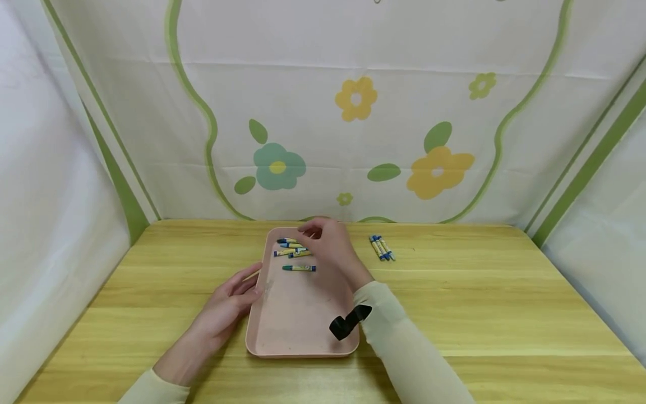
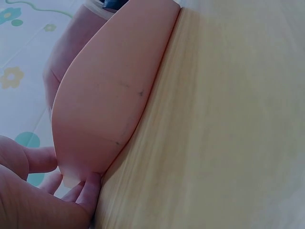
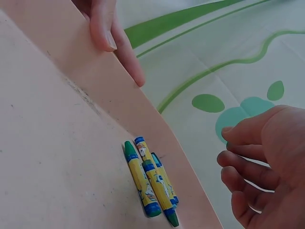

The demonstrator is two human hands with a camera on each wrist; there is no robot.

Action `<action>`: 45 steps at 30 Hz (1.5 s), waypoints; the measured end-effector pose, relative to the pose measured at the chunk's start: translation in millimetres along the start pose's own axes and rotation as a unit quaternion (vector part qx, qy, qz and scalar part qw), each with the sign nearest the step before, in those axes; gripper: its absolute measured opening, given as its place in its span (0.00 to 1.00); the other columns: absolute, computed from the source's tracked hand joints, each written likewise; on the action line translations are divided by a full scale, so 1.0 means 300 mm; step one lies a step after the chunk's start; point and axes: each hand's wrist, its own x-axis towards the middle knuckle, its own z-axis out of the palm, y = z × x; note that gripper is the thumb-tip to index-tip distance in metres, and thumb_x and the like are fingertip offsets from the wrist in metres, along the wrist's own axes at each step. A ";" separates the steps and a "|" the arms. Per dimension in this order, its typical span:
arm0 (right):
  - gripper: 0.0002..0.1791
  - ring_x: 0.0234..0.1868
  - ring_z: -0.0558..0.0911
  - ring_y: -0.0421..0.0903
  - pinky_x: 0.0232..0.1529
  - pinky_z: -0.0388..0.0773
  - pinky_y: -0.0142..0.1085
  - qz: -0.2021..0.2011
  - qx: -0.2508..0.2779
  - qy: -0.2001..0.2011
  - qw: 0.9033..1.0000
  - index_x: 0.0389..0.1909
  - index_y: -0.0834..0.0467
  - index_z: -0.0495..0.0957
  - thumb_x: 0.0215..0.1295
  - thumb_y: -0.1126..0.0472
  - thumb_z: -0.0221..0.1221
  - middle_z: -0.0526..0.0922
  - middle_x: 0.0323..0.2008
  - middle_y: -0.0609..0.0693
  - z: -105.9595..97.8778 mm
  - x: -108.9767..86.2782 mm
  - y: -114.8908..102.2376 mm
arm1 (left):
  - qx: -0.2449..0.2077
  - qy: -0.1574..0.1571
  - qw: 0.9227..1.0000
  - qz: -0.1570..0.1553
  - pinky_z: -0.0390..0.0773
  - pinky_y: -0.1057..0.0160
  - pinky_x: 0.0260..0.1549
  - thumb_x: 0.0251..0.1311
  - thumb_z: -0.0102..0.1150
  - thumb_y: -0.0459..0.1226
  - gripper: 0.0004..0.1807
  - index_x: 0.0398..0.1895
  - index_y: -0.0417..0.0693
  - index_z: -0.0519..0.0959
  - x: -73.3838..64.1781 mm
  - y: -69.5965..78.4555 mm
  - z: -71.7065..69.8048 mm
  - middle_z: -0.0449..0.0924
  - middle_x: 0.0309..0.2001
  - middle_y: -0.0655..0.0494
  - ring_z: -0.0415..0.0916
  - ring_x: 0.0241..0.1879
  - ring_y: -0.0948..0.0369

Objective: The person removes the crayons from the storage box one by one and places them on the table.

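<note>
A pink tray (image 1: 303, 325) lies lengthwise on the table, and my left hand (image 1: 229, 303) holds its left rim. The right wrist view shows the left thumb over the rim and a finger along the outer wall. Inside the tray, several yellow-wrapped crayons (image 1: 300, 254) lie grouped toward the far end, with a green crayon (image 1: 299, 268) a little nearer. My right hand (image 1: 328, 241) hovers above the far end, fingers loosely bent. Its thumb and fingers (image 3: 248, 171) hold nothing in the right wrist view. In the head view this hand hides part of the tray's far right.
More crayons (image 1: 382, 248) with blue ends lie side by side on the wooden table (image 1: 454, 292), right of the tray. A flowered white curtain (image 1: 323, 134) stands along the table's back edge, with white cloth on both sides. A black wrist camera (image 1: 348, 322) overlaps the tray's near right.
</note>
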 end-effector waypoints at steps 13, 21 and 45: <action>0.10 0.41 0.82 0.44 0.42 0.79 0.36 0.022 -0.047 -0.035 0.998 0.50 0.52 0.91 0.71 0.56 0.70 0.89 0.40 0.45 0.021 0.001 0.013 | 0.000 -0.006 1.000 0.004 0.78 0.73 0.56 0.79 0.53 0.33 0.34 0.85 0.53 0.58 0.003 0.001 0.002 0.56 0.84 0.43 0.59 0.81 0.48; 0.08 0.36 0.83 0.37 0.39 0.79 0.33 0.003 -0.100 -0.051 0.994 0.42 0.47 0.93 0.65 0.52 0.74 0.90 0.32 0.38 0.038 0.003 0.043 | 0.006 -0.011 1.000 0.007 0.76 0.75 0.57 0.79 0.52 0.33 0.35 0.85 0.52 0.58 0.000 0.000 -0.001 0.54 0.85 0.43 0.57 0.82 0.49; 0.07 0.34 0.82 0.40 0.36 0.78 0.32 0.032 -0.092 -0.124 0.987 0.40 0.50 0.93 0.61 0.59 0.77 0.89 0.32 0.42 0.068 0.012 0.076 | 0.009 -0.003 1.000 -0.004 0.76 0.74 0.56 0.78 0.53 0.33 0.35 0.85 0.54 0.59 -0.003 0.002 0.002 0.54 0.85 0.43 0.58 0.82 0.47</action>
